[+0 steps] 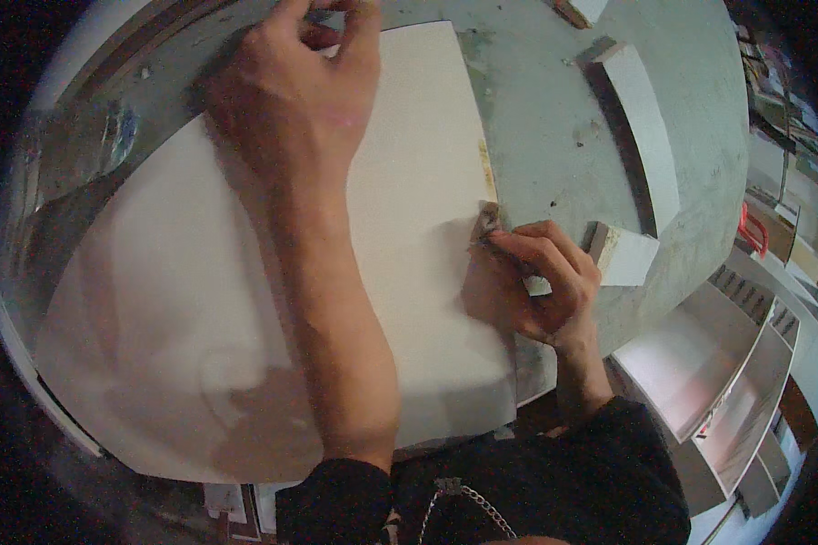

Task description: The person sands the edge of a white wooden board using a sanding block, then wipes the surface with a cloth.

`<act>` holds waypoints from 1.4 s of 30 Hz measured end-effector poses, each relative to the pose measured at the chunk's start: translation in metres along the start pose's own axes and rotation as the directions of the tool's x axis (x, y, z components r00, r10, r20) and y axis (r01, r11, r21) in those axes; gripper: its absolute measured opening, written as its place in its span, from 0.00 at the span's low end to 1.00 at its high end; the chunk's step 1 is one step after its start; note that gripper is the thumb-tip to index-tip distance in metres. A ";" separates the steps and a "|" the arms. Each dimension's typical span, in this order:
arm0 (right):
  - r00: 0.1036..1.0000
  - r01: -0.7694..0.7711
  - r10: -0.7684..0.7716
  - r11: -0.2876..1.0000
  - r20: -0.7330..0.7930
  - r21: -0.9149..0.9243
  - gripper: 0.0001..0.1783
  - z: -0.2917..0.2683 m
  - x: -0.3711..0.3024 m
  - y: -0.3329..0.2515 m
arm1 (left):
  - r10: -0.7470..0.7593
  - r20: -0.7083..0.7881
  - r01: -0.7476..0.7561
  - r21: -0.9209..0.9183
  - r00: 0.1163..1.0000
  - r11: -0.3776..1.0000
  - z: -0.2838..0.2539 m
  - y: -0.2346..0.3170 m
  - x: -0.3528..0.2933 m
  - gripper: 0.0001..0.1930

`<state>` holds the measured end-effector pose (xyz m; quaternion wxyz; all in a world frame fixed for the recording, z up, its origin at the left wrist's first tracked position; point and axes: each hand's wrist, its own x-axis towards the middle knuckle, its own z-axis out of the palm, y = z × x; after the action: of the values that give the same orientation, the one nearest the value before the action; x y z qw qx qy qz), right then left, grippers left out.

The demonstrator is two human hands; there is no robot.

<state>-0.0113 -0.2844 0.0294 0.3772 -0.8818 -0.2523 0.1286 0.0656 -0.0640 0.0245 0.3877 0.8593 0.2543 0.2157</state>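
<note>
A large white board (427,300) lies flat beneath my hands, with yellowish-brown marks along its right edge. My right hand (541,282) pinches a small, crumpled brown-grey scrap (487,220) against that edge. Its kind is not clear from here. Over the far part of the board, my left hand (314,68) has its fingers curled together, partly cut off by the top of the view. Whatever may be between those fingertips cannot be made out. My left forearm crosses the middle of the board.
The board rests on a grey-green worktable (554,118). On it to the right lie a long white strip (645,136) and a short white block (625,256). White open boxes or drawers (700,345) stand at the lower right, with a red object (753,229) beyond.
</note>
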 end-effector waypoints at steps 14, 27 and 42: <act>0.994 -0.099 0.100 0.994 -0.038 0.041 0.17 -0.006 0.008 -0.005 | -0.044 0.107 0.043 0.009 0.993 0.999 0.005 -0.038 0.019 0.22; 0.959 -0.179 0.213 0.966 -0.189 0.184 0.08 0.002 0.007 -0.012 | -0.052 0.117 0.036 0.134 0.992 0.990 0.005 -0.027 0.019 0.20; 0.918 -0.262 0.305 0.947 -0.254 0.188 0.09 0.026 0.026 -0.019 | -0.062 0.127 0.041 0.156 0.990 0.987 -0.002 -0.031 0.019 0.22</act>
<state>-0.0070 -0.2437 0.0245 0.4514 -0.8875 -0.0553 0.0747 0.0709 -0.0346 0.0049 0.3419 0.8921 0.2662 0.1281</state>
